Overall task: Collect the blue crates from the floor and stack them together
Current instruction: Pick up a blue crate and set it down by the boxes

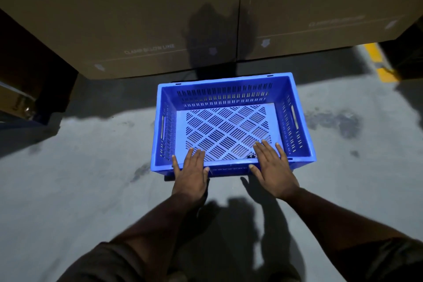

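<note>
Blue crate [231, 121] sits upright on grey concrete floor [80, 178], mouth up, centre of view, directly fwd of both hands. Left hand [191, 173]: fingers straight and spread, laid flat over near rim, L of centre; holds nothing. Right hand [273, 173]: same posture, fingers spread wide, over near rim R of centre, tips reaching over slotted base. Whether palms touch rim: cannot tell.

Edges, L to R: open floor L of crate; cardboard cartons [137, 18] close behind far wall; open floor R; yellow floor line [380, 62] far R.

Long axis runs L–R; handle slots in both short end walls.
</note>
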{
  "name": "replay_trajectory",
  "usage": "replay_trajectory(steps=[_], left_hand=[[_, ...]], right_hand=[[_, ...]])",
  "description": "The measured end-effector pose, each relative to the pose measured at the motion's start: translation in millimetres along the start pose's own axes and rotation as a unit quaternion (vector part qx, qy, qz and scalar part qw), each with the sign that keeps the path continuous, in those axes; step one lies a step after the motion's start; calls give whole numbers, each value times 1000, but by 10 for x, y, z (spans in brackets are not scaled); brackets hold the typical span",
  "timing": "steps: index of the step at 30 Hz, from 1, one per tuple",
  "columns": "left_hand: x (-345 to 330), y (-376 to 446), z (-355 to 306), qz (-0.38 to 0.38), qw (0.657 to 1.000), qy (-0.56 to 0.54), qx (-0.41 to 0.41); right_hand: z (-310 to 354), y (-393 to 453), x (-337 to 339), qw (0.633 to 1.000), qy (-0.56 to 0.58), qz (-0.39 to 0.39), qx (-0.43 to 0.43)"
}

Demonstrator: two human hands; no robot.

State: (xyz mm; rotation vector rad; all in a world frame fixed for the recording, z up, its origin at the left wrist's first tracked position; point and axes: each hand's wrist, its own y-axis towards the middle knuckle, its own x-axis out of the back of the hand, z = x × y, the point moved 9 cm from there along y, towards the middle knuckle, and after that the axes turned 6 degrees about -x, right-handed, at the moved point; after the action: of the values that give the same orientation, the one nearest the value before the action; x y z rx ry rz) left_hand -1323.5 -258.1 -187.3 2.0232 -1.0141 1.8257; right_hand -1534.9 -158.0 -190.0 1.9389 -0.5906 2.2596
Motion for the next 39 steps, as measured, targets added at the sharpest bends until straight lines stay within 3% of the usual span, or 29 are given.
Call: replay_trajectory(steps=[6, 13, 21, 26, 32, 39], left_hand=[[-17, 29, -67, 27, 999, 8, 20], [168, 18, -122, 177, 983, 38, 18], [1772, -307, -606, 29, 1000, -3, -8], [2859, -740, -928, 12, 1000, -12, 1], [4182, -1421, -1231, -17, 995, -75, 67], [5427, -2160, -1375, -61, 986, -110, 111]], right_hand=[[56, 55, 52, 995, 7, -31, -91], [64, 24, 176, 983, 30, 133, -121], [525, -403, 1573, 984, 68, 97, -129], [690, -715, 2813, 983, 99, 77, -131], [874, -1160, 4217, 984, 123, 60, -113], [1237, -1712, 5439, 990, 115, 43, -65]])
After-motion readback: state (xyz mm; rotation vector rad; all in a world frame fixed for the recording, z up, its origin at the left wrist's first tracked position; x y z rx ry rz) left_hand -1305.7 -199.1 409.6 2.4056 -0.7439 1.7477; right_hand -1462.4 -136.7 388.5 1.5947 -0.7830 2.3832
